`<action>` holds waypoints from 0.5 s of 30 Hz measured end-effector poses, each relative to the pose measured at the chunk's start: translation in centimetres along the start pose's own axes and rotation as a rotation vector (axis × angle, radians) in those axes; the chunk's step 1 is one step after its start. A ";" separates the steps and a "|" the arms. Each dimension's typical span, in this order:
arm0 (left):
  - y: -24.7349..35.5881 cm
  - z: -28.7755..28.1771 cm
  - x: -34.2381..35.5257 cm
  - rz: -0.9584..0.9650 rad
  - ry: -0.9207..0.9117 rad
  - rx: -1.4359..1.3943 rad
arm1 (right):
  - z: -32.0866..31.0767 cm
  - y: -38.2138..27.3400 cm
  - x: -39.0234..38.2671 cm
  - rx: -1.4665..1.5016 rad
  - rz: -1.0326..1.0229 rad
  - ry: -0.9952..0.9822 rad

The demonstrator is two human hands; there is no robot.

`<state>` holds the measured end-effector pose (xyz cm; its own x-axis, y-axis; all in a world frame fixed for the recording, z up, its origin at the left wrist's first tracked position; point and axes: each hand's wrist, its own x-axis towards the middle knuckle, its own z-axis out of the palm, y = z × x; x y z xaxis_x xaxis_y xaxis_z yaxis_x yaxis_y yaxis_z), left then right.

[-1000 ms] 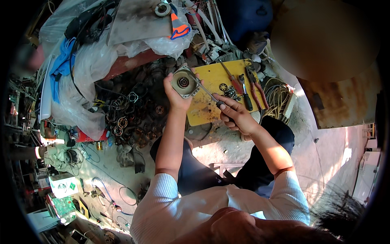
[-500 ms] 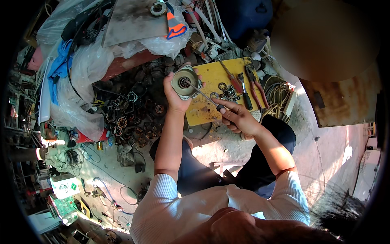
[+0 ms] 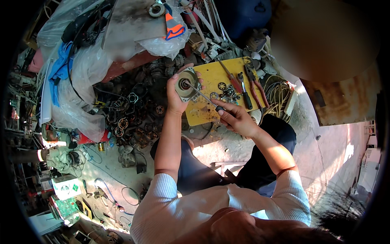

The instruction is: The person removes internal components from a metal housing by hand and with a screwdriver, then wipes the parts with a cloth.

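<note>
Work seems unfinished: the left hand [image 3: 177, 97]'s fingers curl round a metal cover [image 3: 186, 75] near the yellow board [image 3: 199, 117], its inner ring [image 3: 183, 86] in place, the right hand [image 3: 239, 122]'s fingers closed on a screwdriver [image 3: 205, 96] angled inside.

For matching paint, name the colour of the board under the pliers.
Yellow board, dark-stained; head view.

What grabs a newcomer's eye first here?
The bright yellow board, just right of centre, with red-handled pliers along its right side. Over its left edge, the left hand holds a metal cover, the right hand a screwdriver angled into it. Near the top, an orange, blue-edged cloth.
</note>
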<state>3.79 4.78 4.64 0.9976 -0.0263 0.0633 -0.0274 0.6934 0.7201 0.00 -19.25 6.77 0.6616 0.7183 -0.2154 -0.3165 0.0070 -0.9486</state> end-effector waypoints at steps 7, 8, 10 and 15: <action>-0.2 0.2 0.1 0.012 -0.018 -0.055 | 0.6 0.2 0.0 0.515 0.229 -0.026; -0.3 0.2 0.1 0.011 -0.023 -0.054 | 0.7 0.3 0.0 0.466 0.222 -0.024; -0.5 0.2 0.1 0.015 -0.030 -0.050 | 0.9 0.5 -0.1 0.366 0.210 -0.027; -1.0 0.2 0.3 0.021 -0.016 -0.012 | 1.0 1.9 0.3 0.185 0.230 0.026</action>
<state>4.14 3.95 4.10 0.9957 -0.0227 0.0896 -0.0479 0.7021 0.7104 -1.08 -18.34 5.14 0.5740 0.6979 -0.4283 -0.5776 -0.0256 -0.8159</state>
